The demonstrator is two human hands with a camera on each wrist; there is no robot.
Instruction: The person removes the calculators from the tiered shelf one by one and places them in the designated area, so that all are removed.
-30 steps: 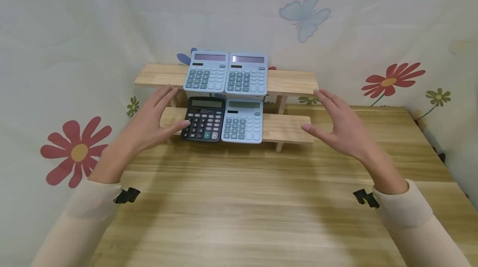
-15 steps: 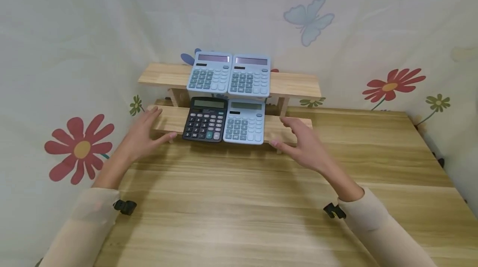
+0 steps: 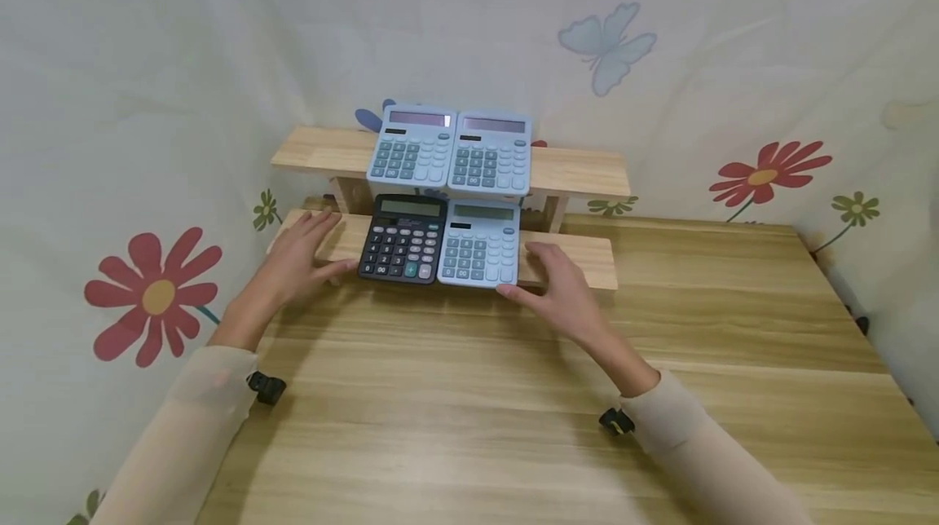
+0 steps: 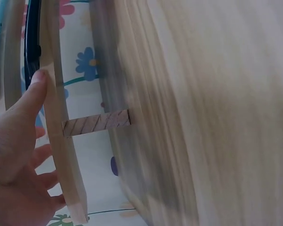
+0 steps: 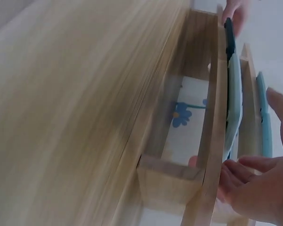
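Note:
Two blue calculators [image 3: 412,147] [image 3: 490,153] lean side by side on the rack's upper step. A black calculator [image 3: 399,238] and a third blue calculator [image 3: 478,244] stand on the lower step. My left hand [image 3: 297,260] is over the left end of the lower step, thumb pointing at the black calculator's lower left edge; in the left wrist view the thumb tip [image 4: 37,77] is right by that calculator. To the right, my right hand [image 3: 561,293] has its fingers beside the lower blue calculator's right edge and its thumb at the lower right corner.
The two-step wooden rack [image 3: 587,170] stands against a white cloth [image 3: 469,19] printed with flowers and a butterfly. Below it spreads the wood-grain table [image 3: 440,411]. Dark wrist mounts [image 3: 266,388] sit at both cuffs.
My right hand has moved left from the rack's right end to the lower blue calculator. My left hand has lowered toward the lower step. The calculators stay on their steps.

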